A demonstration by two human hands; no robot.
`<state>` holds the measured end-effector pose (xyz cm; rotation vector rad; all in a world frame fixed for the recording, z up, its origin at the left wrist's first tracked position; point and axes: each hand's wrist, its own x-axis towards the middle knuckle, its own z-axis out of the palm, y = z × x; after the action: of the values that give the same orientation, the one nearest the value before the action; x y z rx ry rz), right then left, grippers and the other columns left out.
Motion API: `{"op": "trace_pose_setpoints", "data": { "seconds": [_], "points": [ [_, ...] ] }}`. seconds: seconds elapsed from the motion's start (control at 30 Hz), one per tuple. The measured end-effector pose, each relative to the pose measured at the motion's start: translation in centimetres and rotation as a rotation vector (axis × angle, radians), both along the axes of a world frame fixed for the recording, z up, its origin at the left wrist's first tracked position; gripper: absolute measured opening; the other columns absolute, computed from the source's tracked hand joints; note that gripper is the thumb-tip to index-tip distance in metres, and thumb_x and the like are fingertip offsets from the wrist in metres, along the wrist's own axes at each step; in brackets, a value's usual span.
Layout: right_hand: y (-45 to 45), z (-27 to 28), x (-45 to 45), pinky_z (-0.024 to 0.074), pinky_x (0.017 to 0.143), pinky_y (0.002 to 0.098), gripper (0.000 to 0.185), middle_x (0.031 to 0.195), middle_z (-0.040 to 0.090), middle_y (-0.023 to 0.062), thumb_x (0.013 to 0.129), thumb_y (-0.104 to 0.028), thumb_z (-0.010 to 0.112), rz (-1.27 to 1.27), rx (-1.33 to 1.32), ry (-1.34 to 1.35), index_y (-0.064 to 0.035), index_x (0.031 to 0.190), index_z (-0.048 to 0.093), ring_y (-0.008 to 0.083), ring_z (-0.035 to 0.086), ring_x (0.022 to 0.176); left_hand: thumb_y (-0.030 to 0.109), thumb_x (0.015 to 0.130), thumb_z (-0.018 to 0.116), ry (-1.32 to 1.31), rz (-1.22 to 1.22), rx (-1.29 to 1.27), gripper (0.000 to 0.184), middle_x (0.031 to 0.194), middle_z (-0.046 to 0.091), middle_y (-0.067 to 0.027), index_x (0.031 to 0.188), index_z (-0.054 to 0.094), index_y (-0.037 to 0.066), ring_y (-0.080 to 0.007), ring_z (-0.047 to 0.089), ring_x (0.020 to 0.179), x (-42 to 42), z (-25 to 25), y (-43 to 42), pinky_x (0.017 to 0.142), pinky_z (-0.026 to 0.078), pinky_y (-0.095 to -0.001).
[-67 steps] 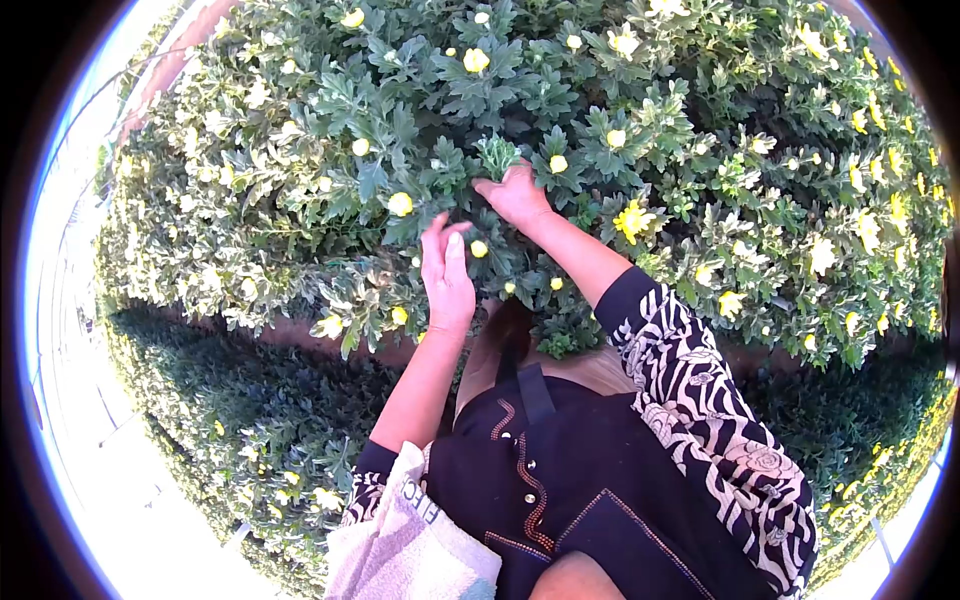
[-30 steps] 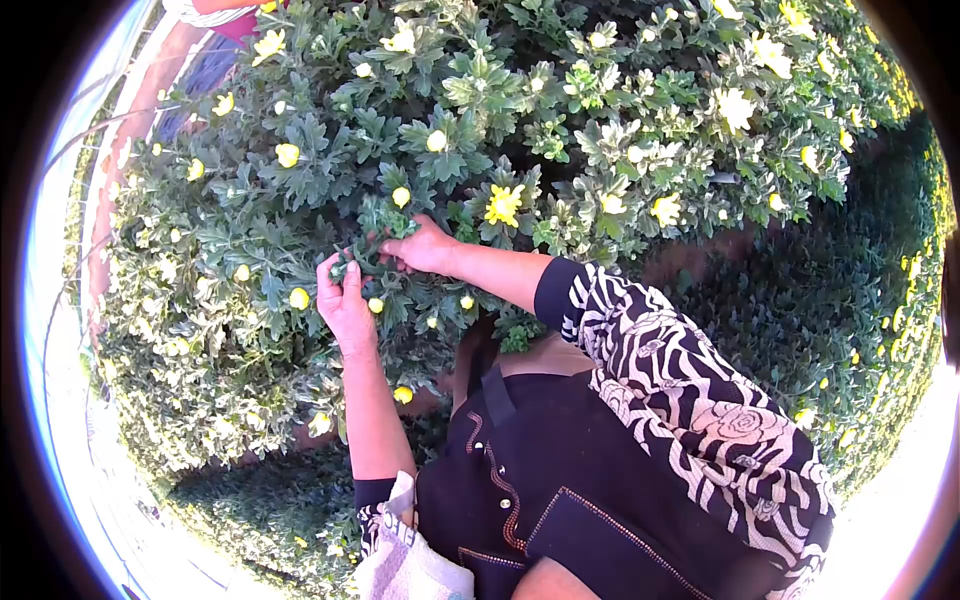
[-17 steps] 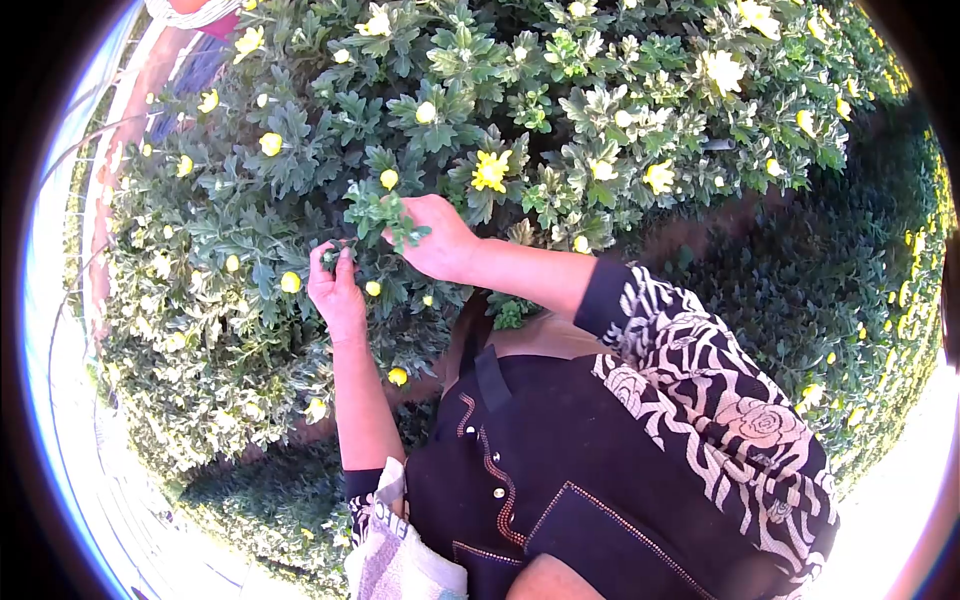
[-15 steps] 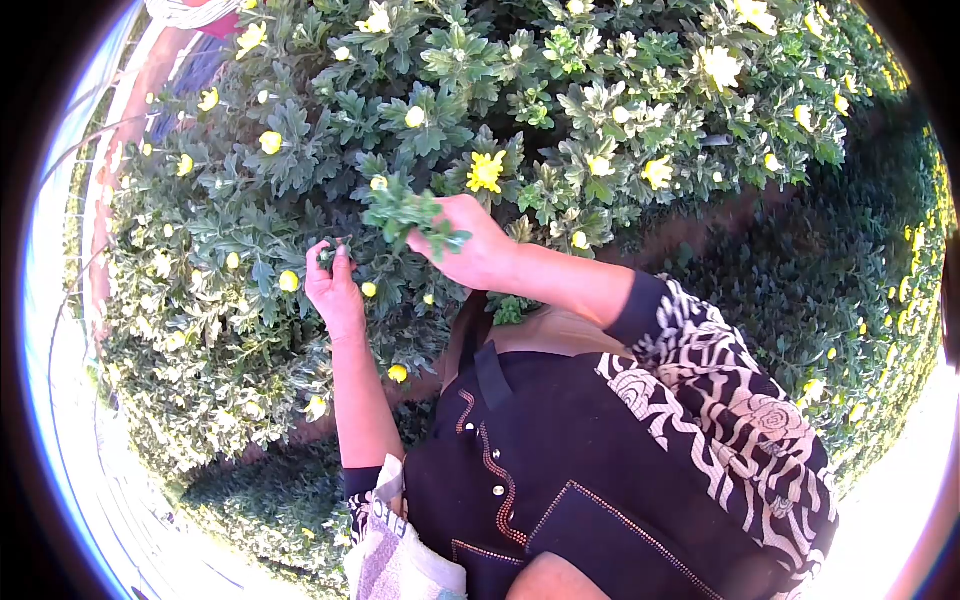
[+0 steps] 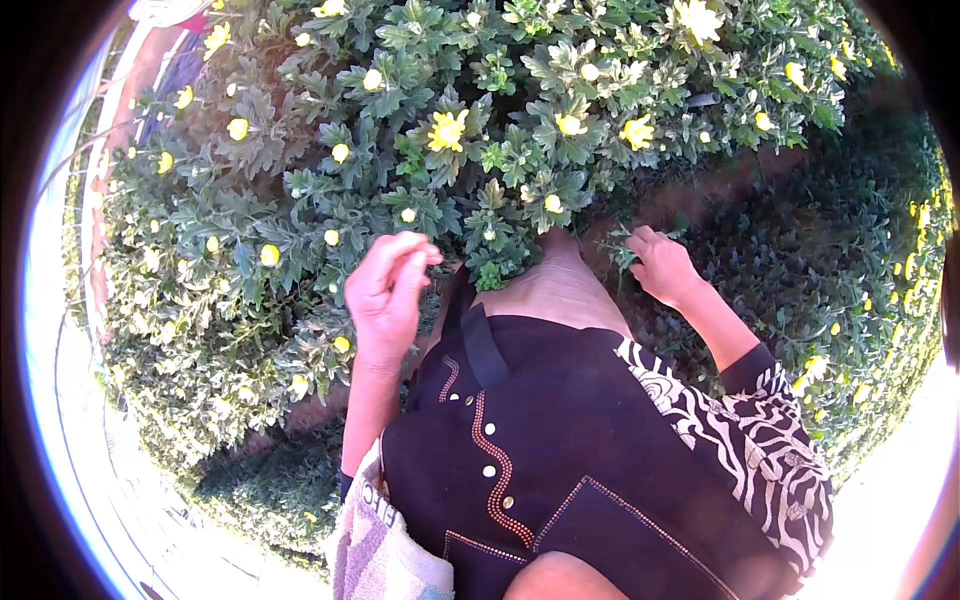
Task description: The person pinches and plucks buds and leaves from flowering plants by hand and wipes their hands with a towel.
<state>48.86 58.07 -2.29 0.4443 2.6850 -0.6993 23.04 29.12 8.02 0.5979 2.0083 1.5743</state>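
Leafy plants with yellow blooms fill the upper half of the head view, among them a bright open flower. My left hand is raised in front of the plants, its fingers curled together near the thumb; what they hold, if anything, is too small to tell. Off to the right, beyond my knee, my right hand is over the darker gap beside the bed. Green leafy sprigs show at its fingertips, and the fingers are bent around them.
A darker row of plants runs along the right, past a strip of brown soil. A pale towel hangs over my left forearm. At the top left is a piece of white and red cloth, only partly in view.
My right hand has moved right and away from the plants, carrying the green sprigs from chest front to the gap. My left hand has come back from the leaves, to the right.
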Motion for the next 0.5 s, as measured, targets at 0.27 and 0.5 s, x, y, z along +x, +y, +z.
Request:
{"op": "trace_pose_setpoints", "data": {
  "seconds": [0.27, 0.5],
  "points": [
    [-5.5, -4.7, -7.5, 0.0513, 0.081, 0.0440, 0.024, 0.091, 0.069, 0.0181, 0.083, -0.014, 0.061, -0.155, -0.670, 0.115, -0.0060, 0.104, 0.068, 0.0383, 0.064, 0.086, -0.005, 0.083, 0.062, 0.038, -0.178, -0.422, 0.040, 0.116, 0.059, -0.0141, 0.122, 0.056, 0.002, -0.0230, 0.066, 0.096, 3.5, -6.2, 1.7, 0.071, 0.055, -0.0297],
    [-8.2, -6.9, -11.5, 0.0534, 0.077, 0.0382, 0.048, 0.092, 0.070, 0.0151, 0.082, -0.024, 0.072, -0.166, -0.595, 0.189, -0.0099, 0.127, 0.062, 0.0301, 0.067, 0.081, 0.010, 0.082, 0.071, 0.008, -0.062, -0.526, 0.049, 0.118, 0.062, -0.0161, 0.127, 0.054, 0.001, -0.0221, 0.066, 0.099, 3.7, -9.4, 3.3, 0.075, 0.055, -0.0323]
  ]
}}
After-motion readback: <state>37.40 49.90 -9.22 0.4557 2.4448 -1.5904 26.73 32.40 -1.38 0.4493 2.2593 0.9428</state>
